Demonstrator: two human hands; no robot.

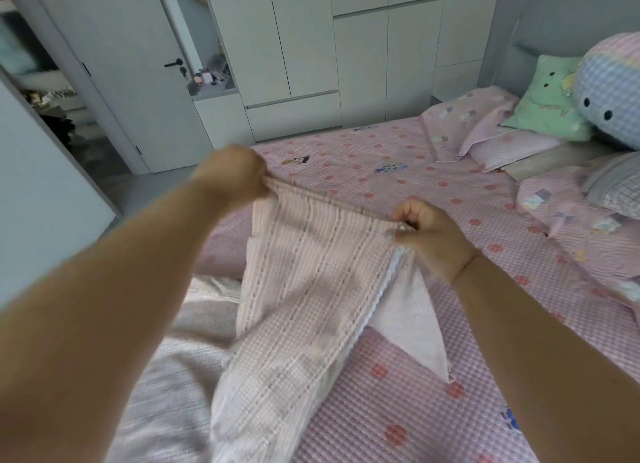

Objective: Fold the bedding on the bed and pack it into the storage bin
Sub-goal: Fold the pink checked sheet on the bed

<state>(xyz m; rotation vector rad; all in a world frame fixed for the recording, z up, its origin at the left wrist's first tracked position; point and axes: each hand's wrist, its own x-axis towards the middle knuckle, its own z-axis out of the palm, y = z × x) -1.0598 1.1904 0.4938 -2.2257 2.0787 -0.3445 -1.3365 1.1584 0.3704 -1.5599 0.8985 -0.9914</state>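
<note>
A pale pink waffle-weave blanket [304, 289] with a white scalloped trim hangs lifted over the bed [433, 410]. My left hand [235, 175] pinches its top edge at the left corner, raised higher. My right hand [429, 234] pinches the same edge at the right corner, lower. The edge is stretched taut between both hands. The blanket's lower part trails down onto the bed at the bottom left, where more of it lies bunched. No storage bin is in view.
The bed wears a pink quilted sheet with red dots. Pink pillows [485, 133], a green cushion [547, 105] and a checked plush toy [613, 91] lie at the headboard on the right. White wardrobes [346, 53] stand behind; an open door [138, 67] is at the left.
</note>
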